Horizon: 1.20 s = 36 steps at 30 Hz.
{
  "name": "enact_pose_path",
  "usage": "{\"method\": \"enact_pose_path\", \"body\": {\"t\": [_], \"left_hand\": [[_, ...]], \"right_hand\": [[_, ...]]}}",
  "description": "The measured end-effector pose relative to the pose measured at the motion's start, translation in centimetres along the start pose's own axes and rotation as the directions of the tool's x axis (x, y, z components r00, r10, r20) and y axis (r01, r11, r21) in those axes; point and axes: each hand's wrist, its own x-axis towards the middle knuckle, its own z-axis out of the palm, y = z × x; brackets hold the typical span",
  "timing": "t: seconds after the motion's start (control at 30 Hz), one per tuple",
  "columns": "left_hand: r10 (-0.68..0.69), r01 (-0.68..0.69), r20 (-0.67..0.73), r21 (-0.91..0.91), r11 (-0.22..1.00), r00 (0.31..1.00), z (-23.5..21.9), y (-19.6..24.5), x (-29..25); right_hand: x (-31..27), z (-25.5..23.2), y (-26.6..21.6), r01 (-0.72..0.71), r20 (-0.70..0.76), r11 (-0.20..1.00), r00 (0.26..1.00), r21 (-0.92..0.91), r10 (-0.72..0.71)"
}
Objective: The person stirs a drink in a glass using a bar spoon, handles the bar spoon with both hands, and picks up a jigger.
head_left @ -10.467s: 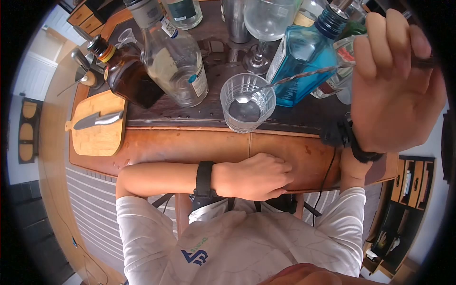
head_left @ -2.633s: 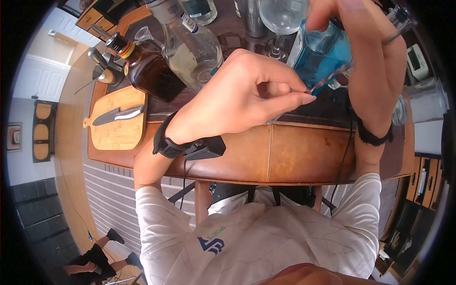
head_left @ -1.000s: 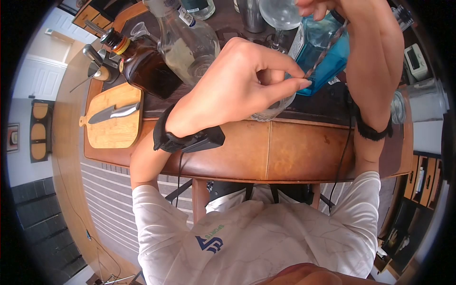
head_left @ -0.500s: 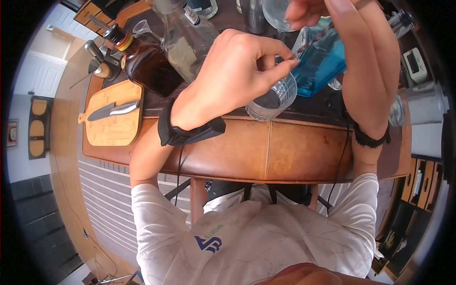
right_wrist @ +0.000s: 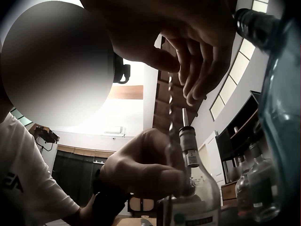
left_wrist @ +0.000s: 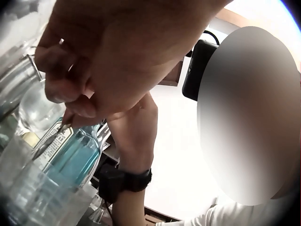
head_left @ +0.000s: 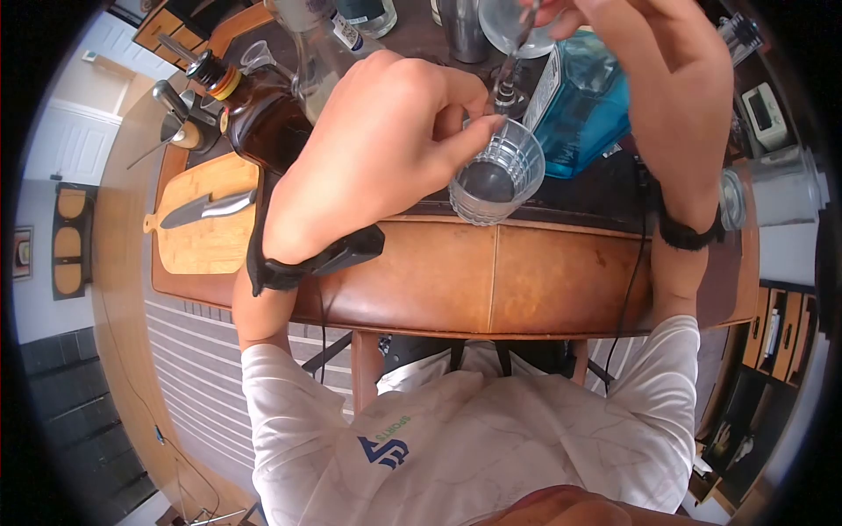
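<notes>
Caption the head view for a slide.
A left hand pinches a spoon near a clear tumbler, the right hand close to a blue bottle.

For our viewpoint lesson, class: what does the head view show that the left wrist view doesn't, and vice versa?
Head only: the kitchen knife on the wooden cutting board. Left wrist only: the black device beside the person's head. Both: the blue glass bottle, the glass tumbler, the bar spoon, the left hand and the right hand.

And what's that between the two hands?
A twisted spoon stem: the left hand pinches it, and it runs up toward the right hand. The right wrist view shows it.
</notes>
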Motion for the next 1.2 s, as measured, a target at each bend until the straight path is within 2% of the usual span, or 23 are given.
{"method": "enact_pose_path", "body": {"t": [0.07, 0.1, 0.17, 0.2, 0.27, 0.3, 0.37, 0.4, 0.47, 0.53, 0.6, 0.7, 0.77, 0.87, 0.97, 1.03, 1.07, 1.1, 1.17, 1.2], "left_hand": [[-0.001, 0.001, -0.012, 0.009, 1.000, 1.000, 0.2, 0.1, 0.0], [0.007, -0.007, -0.024, 0.012, 1.000, 1.000, 0.3, 0.1, 0.0], [0.015, -0.014, -0.035, 0.014, 1.000, 0.999, 0.4, 0.2, 0.0], [0.016, -0.016, -0.034, 0.009, 1.000, 0.999, 0.5, 0.2, -0.1], [0.018, -0.018, -0.034, 0.006, 1.000, 0.999, 0.5, 0.4, -0.2], [0.012, -0.012, -0.023, -0.014, 1.000, 1.000, 0.5, 0.5, -0.3], [0.007, -0.007, -0.012, -0.035, 0.999, 1.000, 0.5, 0.8, -0.3], [-0.002, 0.003, 0.019, -0.065, 0.998, 1.000, 0.3, 1.0, -0.3], [-0.008, 0.013, 0.052, -0.095, 0.995, 0.999, 0.3, 1.1, -0.1], [-0.051, 0.077, 0.140, -0.184, 0.980, 0.989, 0.6, 0.9, 0.1], [-0.066, 0.104, 0.161, -0.241, 0.965, 0.985, 1.1, 0.7, 0.1], [-0.062, 0.117, 0.177, -0.317, 0.941, 0.982, 1.9, 0.3, 0.2], [-0.044, 0.102, 0.174, -0.337, 0.936, 0.984, 2.1, 0.3, 0.3], [-0.081, 0.175, 0.224, -0.441, 0.880, 0.971, 2.3, 0.2, 0.5], [-0.077, 0.138, 0.168, -0.395, 0.908, 0.983, 2.7, 0.2, 0.6], [-0.116, 0.138, 0.078, -0.390, 0.911, 0.990, 2.8, 0.4, 0.7], [-0.117, 0.138, 0.076, -0.390, 0.910, 0.990, 3.0, 0.2, 0.7], [-0.098, 0.099, 0.019, -0.342, 0.935, 0.995, 3.3, -0.1, 0.7], [-0.077, 0.063, -0.040, -0.290, 0.955, 0.996, 3.3, -0.6, 0.8], [-0.081, 0.065, -0.050, -0.264, 0.962, 0.995, 3.2, -0.7, 1.0]], "right_hand": [[-0.1, 0.4, -1.1, -0.016, 0.140, 0.989, 0.990, 0.148, -0.005], [-0.2, 1.1, -2.4, -0.016, 0.140, 0.989, 0.990, 0.148, -0.005], [-0.4, 3.0, -4.8, -0.172, 0.034, 0.971, 0.983, -0.165, 0.180], [-0.5, 2.9, -4.3, -0.172, 0.035, 0.971, 0.983, -0.165, 0.180], [-0.5, 2.2, -2.4, -0.058, 0.039, 0.998, 0.998, 0.018, 0.058], [-0.3, 1.5, -2.0, -0.057, 0.039, 0.998, 0.998, 0.018, 0.056], [0.1, 0.3, -1.4, 0.052, 0.200, 0.999, 0.978, -0.006, -0.050], [0.1, 0.4, -1.2, 0.052, 0.200, 0.999, 0.979, -0.006, -0.050], [-0.2, 0.5, -0.9, -0.060, 0.113, 0.998, 0.992, -0.016, 0.062], [-0.3, 0.8, -2.0, -0.098, 0.089, 0.995, 0.991, -0.019, 0.099], [-0.4, 0.7, -1.9, -0.136, 0.064, 0.990, 0.988, -0.022, 0.137], [-0.6, 0.5, -1.0, -0.057, 0.066, 0.998, 0.996, 0.013, 0.056], [-0.6, 0.6, -2.0, 0.062, 0.091, 0.991, 0.995, -0.119, -0.052], [-0.6, 0.5, -2.6, 0.068, 0.088, 0.997, 0.994, -0.042, -0.064], [-0.7, 0.5, -3.0, 0.046, 0.114, 0.996, 0.993, -0.081, -0.037], [-0.9, 0.5, -3.0, 0.034, 0.116, 0.994, 0.993, -0.107, -0.022], [-1.0, 0.5, -3.0, 0.022, 0.118, 0.991, 0.993, -0.133, -0.006], [-1.1, 0.8, -2.8, 0.023, 0.120, 0.991, 0.993, -0.132, -0.007], [-1.2, 1.4, -2.4, 0.127, 0.093, 0.980, 0.989, -0.152, -0.113], [-1.1, 1.3, -2.4, 0.127, 0.094, 0.980, 0.989, -0.151, -0.114]]}}
